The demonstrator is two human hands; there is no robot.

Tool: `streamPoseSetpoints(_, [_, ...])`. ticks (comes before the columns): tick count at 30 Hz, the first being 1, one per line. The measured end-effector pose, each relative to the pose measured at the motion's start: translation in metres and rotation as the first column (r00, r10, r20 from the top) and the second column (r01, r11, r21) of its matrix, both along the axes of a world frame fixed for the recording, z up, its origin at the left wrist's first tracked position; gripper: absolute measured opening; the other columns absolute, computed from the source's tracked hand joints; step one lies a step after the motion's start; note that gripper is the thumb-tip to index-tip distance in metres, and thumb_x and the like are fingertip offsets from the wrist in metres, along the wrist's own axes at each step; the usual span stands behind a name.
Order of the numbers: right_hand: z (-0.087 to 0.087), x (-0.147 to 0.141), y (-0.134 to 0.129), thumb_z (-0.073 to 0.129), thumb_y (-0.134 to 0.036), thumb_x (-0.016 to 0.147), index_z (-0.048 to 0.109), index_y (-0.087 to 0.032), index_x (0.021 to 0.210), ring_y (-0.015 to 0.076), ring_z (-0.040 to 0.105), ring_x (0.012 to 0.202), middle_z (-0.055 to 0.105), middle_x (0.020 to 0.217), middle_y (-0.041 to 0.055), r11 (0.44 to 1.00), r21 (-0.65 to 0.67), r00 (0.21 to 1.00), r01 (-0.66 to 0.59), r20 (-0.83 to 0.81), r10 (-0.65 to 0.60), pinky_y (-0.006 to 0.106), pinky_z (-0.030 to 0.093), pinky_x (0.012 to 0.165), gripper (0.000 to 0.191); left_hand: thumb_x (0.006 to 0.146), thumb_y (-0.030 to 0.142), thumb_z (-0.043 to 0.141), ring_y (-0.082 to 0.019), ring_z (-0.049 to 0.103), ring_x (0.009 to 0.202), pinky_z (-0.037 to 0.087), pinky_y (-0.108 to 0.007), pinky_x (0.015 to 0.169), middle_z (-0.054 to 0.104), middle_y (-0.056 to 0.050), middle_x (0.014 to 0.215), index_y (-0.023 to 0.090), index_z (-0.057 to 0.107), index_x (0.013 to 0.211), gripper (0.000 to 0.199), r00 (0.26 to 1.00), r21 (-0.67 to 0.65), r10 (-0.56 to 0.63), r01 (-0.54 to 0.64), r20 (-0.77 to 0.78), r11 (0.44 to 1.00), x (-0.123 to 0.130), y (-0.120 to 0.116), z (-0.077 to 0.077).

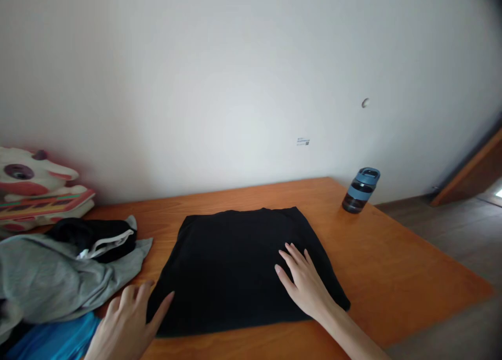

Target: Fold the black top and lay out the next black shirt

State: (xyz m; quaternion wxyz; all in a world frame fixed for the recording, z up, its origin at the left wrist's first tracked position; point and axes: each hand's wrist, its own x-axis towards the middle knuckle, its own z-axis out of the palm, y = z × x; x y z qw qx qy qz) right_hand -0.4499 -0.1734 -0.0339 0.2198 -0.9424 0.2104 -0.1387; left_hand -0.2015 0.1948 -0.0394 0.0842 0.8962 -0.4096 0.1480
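Note:
A black piece of cloth [231, 266], which looks like a folded garment, lies flat on the wooden table [376, 266]. My right hand [301, 281] rests over its right part, palm down and fingers spread. At the cloth's lower left corner is my left hand [129, 318], with the thumb reaching over the edge and the fingers apart. Neither hand grips anything. Whether the left thumb touches the fabric I cannot tell.
Left of the cloth lies a heap of clothes: a grey garment [58, 276], a black one with a white drawstring [98, 237] and a blue one [58, 339]. Behind them stands a toy keyboard [47, 205]. A blue water bottle [360, 191] stands near the right back edge.

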Motion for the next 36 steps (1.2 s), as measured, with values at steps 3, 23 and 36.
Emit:
streamPoseSetpoints(3, [0.001, 0.027, 0.016, 0.038, -0.061, 0.101, 0.051, -0.019, 0.147, 0.0285, 0.035, 0.15, 0.045, 0.158, 0.0127, 0.971, 0.238, 0.978, -0.021, 0.206, -0.029, 0.055, 0.022, 0.126, 0.063, 0.086, 0.045, 0.051, -0.038, 0.073, 0.099, 0.061, -0.045, 0.074, 0.075, -0.016, 0.109, 0.022, 0.074, 0.113, 0.042, 0.982, 0.076, 0.081, -0.069, -0.173, 0.995, -0.013, 0.017, 0.006])
streamPoseSetpoints(23, [0.006, 0.028, 0.006, 0.037, -0.059, 0.102, 0.051, -0.018, 0.149, 0.0345, 0.027, 0.152, 0.034, 0.163, 0.0176, 0.978, -0.198, 0.991, -0.064, -0.126, 0.04, 0.061, 0.024, 0.122, 0.064, 0.07, 0.077, 0.06, -0.031, 0.073, 0.084, 0.058, -0.032, 0.048, 0.075, -0.007, 0.089, 0.015, 0.066, 0.108, 0.073, 0.453, -0.181, 0.048, -0.449, -0.89, 0.875, -0.019, -0.025, 0.034])
streamPoseSetpoints(36, [-0.022, -0.063, 0.011, 0.043, -0.059, 0.101, 0.023, -0.034, 0.161, 0.0311, 0.019, 0.155, 0.017, 0.169, 0.003, 0.976, -0.176, 0.977, -0.127, -0.19, 0.093, 0.058, 0.025, 0.124, 0.068, 0.073, 0.075, 0.061, -0.028, 0.074, 0.08, 0.059, -0.028, 0.067, 0.077, -0.003, 0.079, 0.024, 0.073, 0.081, 0.053, 0.734, -0.209, 0.061, -0.271, -0.676, 0.94, -0.029, 0.015, 0.022])
